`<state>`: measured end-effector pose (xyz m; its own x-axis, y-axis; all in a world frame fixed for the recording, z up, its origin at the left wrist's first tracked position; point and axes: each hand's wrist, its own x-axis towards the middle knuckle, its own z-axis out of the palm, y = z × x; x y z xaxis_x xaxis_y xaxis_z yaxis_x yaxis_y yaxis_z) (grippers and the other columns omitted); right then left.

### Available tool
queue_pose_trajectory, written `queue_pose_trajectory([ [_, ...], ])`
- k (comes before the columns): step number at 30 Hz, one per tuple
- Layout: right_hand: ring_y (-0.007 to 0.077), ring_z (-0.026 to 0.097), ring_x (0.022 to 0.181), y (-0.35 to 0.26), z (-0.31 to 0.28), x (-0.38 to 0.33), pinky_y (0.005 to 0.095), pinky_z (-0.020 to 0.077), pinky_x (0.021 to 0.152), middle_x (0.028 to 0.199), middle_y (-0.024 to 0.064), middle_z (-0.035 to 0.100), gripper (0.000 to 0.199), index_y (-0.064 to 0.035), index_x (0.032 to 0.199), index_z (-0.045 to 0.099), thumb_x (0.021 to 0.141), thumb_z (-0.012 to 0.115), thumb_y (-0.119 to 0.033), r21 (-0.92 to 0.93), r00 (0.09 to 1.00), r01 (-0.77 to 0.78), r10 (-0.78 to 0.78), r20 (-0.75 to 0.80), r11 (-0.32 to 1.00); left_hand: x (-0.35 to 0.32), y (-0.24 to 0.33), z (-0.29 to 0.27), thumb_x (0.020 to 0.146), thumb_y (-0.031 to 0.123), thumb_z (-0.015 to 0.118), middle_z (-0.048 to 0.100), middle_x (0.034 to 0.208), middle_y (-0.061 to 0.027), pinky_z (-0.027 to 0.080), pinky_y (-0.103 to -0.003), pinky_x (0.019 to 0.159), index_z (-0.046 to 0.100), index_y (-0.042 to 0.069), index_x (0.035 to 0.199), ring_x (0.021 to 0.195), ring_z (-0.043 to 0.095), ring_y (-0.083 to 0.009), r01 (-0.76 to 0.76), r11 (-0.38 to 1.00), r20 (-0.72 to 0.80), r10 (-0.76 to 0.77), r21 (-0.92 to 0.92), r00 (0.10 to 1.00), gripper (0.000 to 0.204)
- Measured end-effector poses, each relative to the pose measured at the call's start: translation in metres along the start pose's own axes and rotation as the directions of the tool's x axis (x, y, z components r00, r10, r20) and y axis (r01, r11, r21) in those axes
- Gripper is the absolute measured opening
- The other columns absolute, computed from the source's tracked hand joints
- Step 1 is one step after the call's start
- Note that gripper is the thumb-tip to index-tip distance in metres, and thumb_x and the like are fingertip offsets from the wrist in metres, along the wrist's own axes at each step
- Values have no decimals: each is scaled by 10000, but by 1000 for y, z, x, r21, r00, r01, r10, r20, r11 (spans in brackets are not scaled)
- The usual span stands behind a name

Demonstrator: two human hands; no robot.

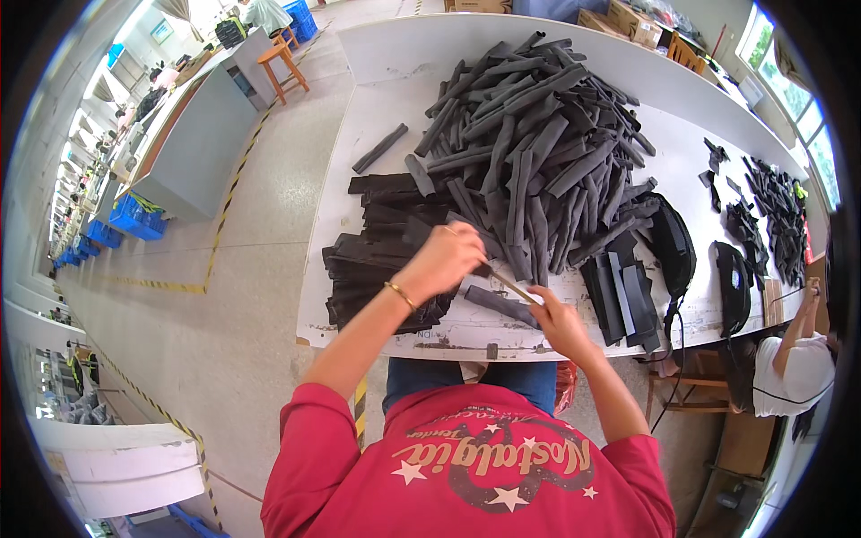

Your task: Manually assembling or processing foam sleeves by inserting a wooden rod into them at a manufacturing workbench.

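Your right hand (558,325) pinches a thin stick (511,287) closed; your left hand (446,260) grips its other end above the dark strip (499,305) on the surface (377,117).

Heap of strips (538,134) behind the hands on the table (395,85), flat stack (377,260) to its left, pouches (708,269) right.

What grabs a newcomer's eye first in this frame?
The big heap of dark grey strips piled on the white table, toward its far side. Next, the flatter stack of black pieces at the near left, beside the left hand. Between that hand and the right hand runs a thin stick-like tool above one grey strip at the near edge.
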<state>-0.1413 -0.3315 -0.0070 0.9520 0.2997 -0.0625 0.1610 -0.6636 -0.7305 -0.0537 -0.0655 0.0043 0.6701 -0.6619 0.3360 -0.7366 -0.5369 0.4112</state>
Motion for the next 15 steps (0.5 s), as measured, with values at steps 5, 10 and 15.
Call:
queue_pose_trajectory([
  [5,73,418,612,1,48,17,259,385,544,638,5,459,240,-26,1151,540,948,486,-142,477,999,-35,35,9,878,-3,77,-9,741,105,699,465,1221,-101,293,-431,1039,653,74,963,1198,417,-273,140,989,-524,-93,51,847,228],
  [10,84,435,595,-14,79,6,268,390,538,638,22,470,215,2,1116,548,933,486,-91,528,993,70,-111,47,847,-24,57,15,878,183,642,588,969,-115,522,-350,764,553,-8,1109,835,606,-230,-408,-212,-29,-860,-888,510,313],
  [15,192,529,523,-46,105,6,342,395,491,601,147,514,116,20,987,541,892,510,-39,401,982,103,-30,-185,910,-30,62,43,911,256,604,635,790,-86,527,-325,657,601,26,938,669,619,-193,-495,-280,38,-895,-823,444,232],
])
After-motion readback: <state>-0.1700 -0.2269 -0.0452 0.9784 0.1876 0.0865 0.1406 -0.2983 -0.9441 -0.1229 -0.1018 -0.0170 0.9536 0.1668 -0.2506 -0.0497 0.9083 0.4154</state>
